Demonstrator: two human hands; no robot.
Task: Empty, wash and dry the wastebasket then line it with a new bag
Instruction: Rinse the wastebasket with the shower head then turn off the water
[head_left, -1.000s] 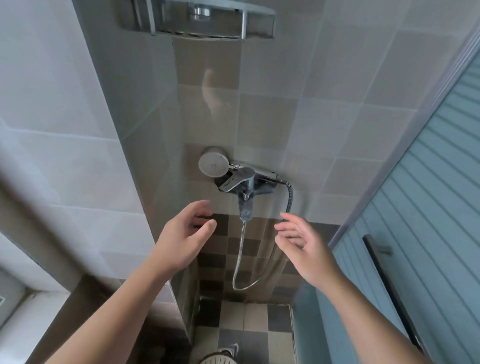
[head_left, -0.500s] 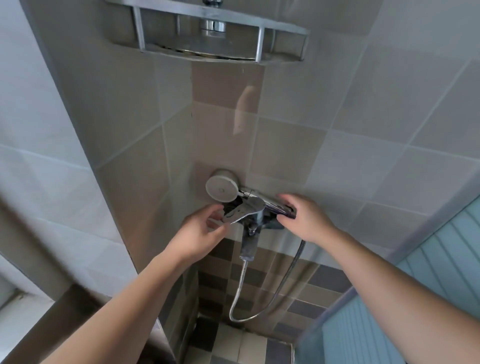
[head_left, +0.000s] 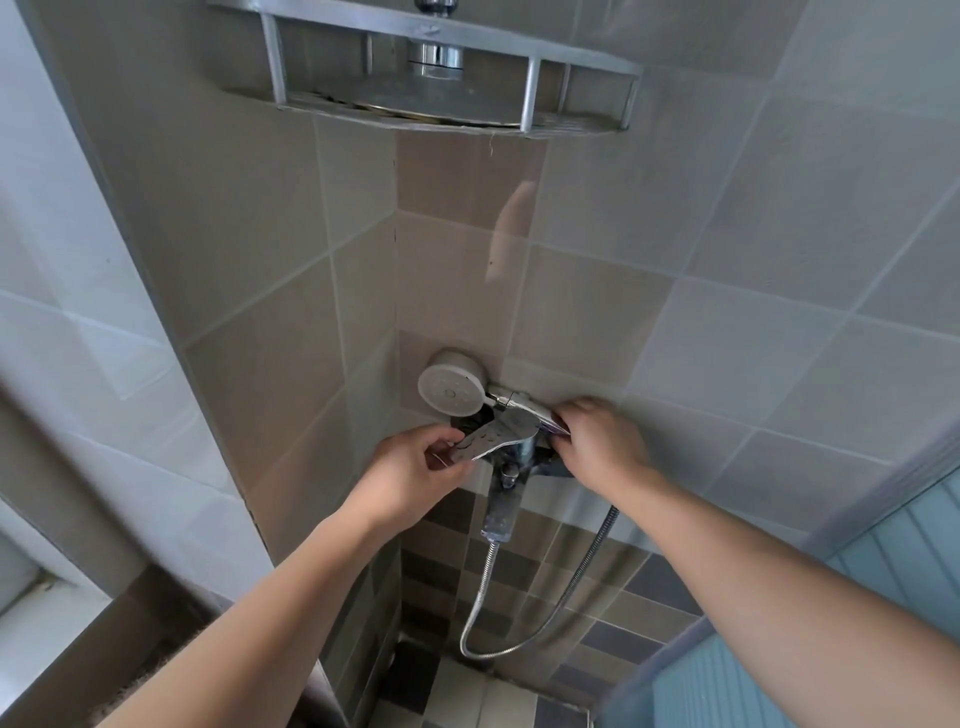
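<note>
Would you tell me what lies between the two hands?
In the head view, the chrome mixer lever lies between the left hand and right hand.

one head-worn wide-angle view looks forward, close on the wall-mounted shower mixer (head_left: 511, 447) in the tiled corner.

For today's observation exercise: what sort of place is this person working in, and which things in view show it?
Most likely a tiled shower corner in a bathroom: a handheld shower head rests on a chrome mixer tap, and a metal hose loops below.
</note>
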